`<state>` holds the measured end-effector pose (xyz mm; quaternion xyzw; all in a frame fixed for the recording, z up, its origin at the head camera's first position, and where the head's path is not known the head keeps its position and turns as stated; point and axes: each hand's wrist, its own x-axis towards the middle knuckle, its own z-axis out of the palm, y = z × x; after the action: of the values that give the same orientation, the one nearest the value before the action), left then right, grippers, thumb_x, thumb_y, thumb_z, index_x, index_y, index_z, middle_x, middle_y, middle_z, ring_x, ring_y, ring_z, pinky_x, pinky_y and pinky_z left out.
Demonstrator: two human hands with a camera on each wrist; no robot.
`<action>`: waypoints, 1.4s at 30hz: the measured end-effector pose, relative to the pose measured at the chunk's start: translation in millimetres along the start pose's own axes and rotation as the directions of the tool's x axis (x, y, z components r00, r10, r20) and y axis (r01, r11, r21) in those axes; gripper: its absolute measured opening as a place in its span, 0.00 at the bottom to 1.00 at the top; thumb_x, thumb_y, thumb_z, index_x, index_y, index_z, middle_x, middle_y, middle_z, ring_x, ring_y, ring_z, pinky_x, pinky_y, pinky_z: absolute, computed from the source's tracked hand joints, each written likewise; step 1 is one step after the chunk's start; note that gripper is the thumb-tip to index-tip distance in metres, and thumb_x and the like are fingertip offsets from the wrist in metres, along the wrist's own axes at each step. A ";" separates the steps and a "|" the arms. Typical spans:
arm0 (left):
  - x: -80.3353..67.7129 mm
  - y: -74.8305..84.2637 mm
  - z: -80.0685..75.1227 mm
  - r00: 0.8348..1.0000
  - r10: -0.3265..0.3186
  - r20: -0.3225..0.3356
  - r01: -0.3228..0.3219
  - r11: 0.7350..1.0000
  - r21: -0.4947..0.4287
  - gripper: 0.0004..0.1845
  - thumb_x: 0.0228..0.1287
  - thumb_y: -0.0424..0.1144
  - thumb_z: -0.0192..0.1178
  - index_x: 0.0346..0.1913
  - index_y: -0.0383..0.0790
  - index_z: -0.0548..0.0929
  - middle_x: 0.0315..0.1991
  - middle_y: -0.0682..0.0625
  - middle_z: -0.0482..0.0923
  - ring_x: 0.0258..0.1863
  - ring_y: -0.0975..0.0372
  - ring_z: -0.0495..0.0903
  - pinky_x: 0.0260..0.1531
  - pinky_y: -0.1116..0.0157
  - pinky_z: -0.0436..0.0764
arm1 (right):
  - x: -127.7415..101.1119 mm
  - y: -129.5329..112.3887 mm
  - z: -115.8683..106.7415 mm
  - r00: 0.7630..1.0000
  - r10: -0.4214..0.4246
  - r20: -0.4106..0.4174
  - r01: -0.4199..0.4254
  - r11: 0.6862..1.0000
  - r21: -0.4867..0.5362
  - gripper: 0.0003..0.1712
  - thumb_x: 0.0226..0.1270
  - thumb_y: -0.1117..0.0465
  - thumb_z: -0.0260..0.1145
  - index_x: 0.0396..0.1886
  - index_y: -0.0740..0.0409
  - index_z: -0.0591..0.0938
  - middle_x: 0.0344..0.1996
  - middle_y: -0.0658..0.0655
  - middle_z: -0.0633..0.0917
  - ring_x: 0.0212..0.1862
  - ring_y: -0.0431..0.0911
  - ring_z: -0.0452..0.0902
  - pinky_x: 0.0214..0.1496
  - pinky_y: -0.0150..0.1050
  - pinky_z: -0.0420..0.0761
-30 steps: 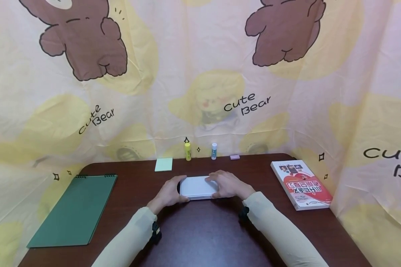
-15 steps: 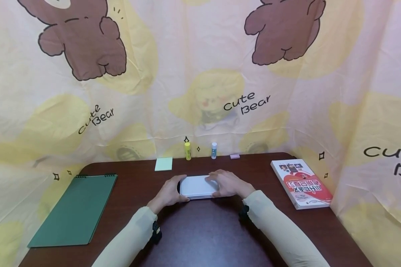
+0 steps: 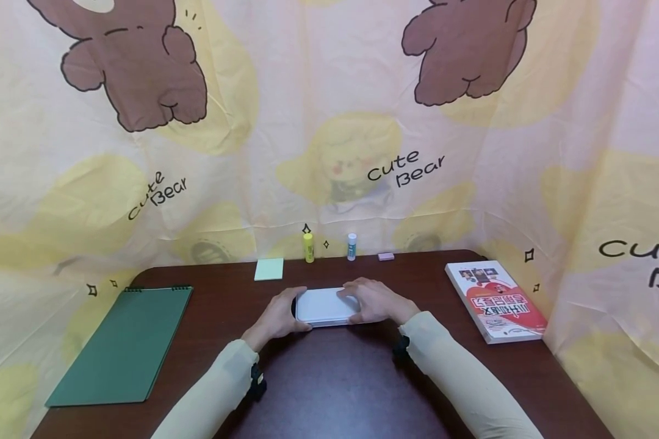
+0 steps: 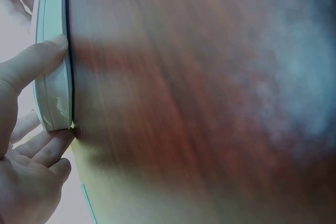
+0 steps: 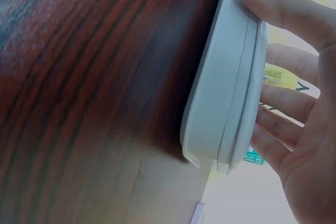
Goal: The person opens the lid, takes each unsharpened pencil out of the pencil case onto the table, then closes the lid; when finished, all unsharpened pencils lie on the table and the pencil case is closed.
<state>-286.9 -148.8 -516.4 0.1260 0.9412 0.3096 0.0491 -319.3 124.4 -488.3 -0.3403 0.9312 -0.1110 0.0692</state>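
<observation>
A flat white case with rounded corners lies on the dark wood table in front of the person. My left hand holds its left end, thumb against the front side and fingers around the end. At the opposite end my right hand grips it, with the thumb on the front side and the index finger over the top. In the left wrist view the thumb presses the side of the case. A lid seam runs along the case in the right wrist view, and the right fingers lie behind it.
Behind the case stand a yellow glue stick and a white-and-blue glue stick, between pale green sticky notes and a pink eraser. A green spiral pad lies left, a red-and-white book right. A printed curtain surrounds the table.
</observation>
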 end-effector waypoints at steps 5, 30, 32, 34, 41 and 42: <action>0.7 -0.3 0.7 1.000 0.011 -0.010 -0.011 1.000 0.009 0.51 0.42 0.48 0.82 0.72 0.45 0.69 0.70 0.43 0.70 0.68 0.51 0.71 0.67 0.50 0.72 | -0.1 0.7 -0.8 1.000 -0.001 0.006 0.001 1.000 0.000 0.37 0.55 0.41 0.74 0.66 0.42 0.78 0.68 0.54 0.76 0.70 0.53 0.68 0.68 0.60 0.70; -0.4 -3.3 2.9 1.000 -0.025 0.014 0.025 0.999 -0.020 0.53 0.42 0.48 0.82 0.74 0.45 0.65 0.71 0.43 0.68 0.69 0.50 0.69 0.68 0.49 0.70 | -5.7 -5.1 9.2 0.997 0.011 -0.082 -0.023 0.989 -0.144 0.39 0.51 0.36 0.75 0.64 0.39 0.78 0.68 0.54 0.77 0.68 0.51 0.72 0.65 0.52 0.76; -0.6 -3.0 2.6 1.000 -0.021 0.019 0.021 1.000 -0.012 0.54 0.43 0.48 0.81 0.74 0.45 0.65 0.71 0.43 0.68 0.68 0.50 0.70 0.68 0.48 0.70 | -5.8 -5.0 9.4 0.996 0.005 -0.087 -0.018 0.989 -0.150 0.39 0.51 0.36 0.74 0.64 0.39 0.78 0.68 0.54 0.77 0.68 0.51 0.73 0.65 0.52 0.77; -0.4 -2.7 2.3 1.000 -0.022 0.023 0.022 1.000 -0.007 0.54 0.43 0.48 0.81 0.74 0.45 0.65 0.70 0.43 0.68 0.68 0.50 0.70 0.67 0.48 0.71 | -5.9 -4.7 9.5 0.996 -0.001 -0.090 -0.012 0.989 -0.144 0.39 0.51 0.37 0.75 0.64 0.39 0.78 0.68 0.54 0.77 0.68 0.51 0.72 0.65 0.52 0.77; 1.1 -2.8 2.2 1.000 0.002 0.017 -0.002 1.000 -0.001 0.53 0.44 0.49 0.81 0.74 0.43 0.65 0.70 0.42 0.69 0.67 0.50 0.71 0.66 0.50 0.72 | -4.6 -1.0 10.0 0.995 -0.034 -0.098 0.019 0.990 -0.143 0.38 0.52 0.37 0.74 0.64 0.41 0.79 0.66 0.55 0.79 0.66 0.51 0.74 0.65 0.51 0.77; 1.1 -2.6 1.8 1.000 0.005 0.017 -0.005 1.000 0.000 0.53 0.44 0.49 0.80 0.74 0.43 0.65 0.70 0.42 0.69 0.67 0.50 0.71 0.66 0.50 0.72 | -4.1 -0.7 9.6 0.994 -0.046 -0.100 0.031 0.989 -0.145 0.37 0.52 0.38 0.74 0.63 0.41 0.79 0.65 0.54 0.80 0.65 0.50 0.75 0.64 0.51 0.77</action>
<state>-288.2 -149.5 -519.4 0.1310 0.9405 0.3084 0.0562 -313.8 125.1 -497.1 -0.3562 0.9323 -0.0623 -0.0056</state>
